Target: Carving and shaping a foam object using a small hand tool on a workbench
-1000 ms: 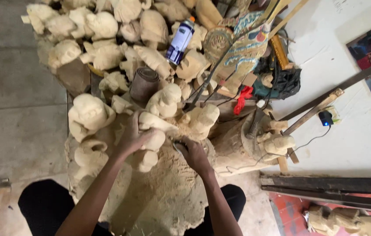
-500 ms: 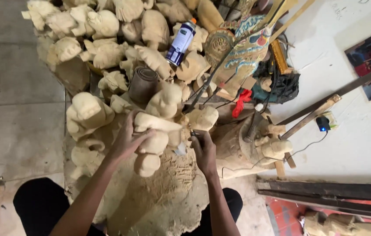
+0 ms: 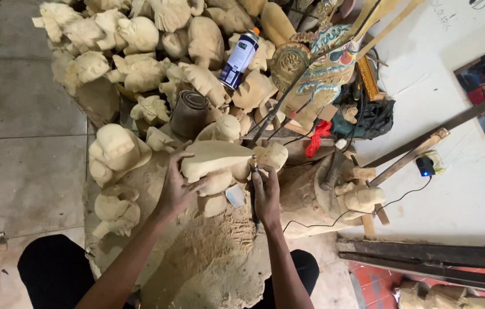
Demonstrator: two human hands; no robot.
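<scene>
Head view. We hold the pale wooden carving [image 3: 215, 160] with the left hand [image 3: 177, 189], fingers spread and wrapped over its left end; the right hand [image 3: 265, 194] is closed around a slim rotary carving tool [image 3: 252, 171], tip touching the carving's right end. Compared with a second ago, the carving has been turned and raised so that it lies lengthwise across the work mound, and the right hand has moved from below the carving to its right end (the tool now meets a fresh face of the wood). We judge this a repositioning for work on that end.

Clearances, relative to the carving: behind it, touching or just beside, stand the sandpaper roll [image 3: 190, 111] and the pile of unfinished figures [image 3: 139, 51]; a spray can [image 3: 238, 59] lies further back. Right of it, the wood block [image 3: 311, 189] sits near. Only the sawdust heap [image 3: 214, 246] in front leaves room for the forearms.
</scene>
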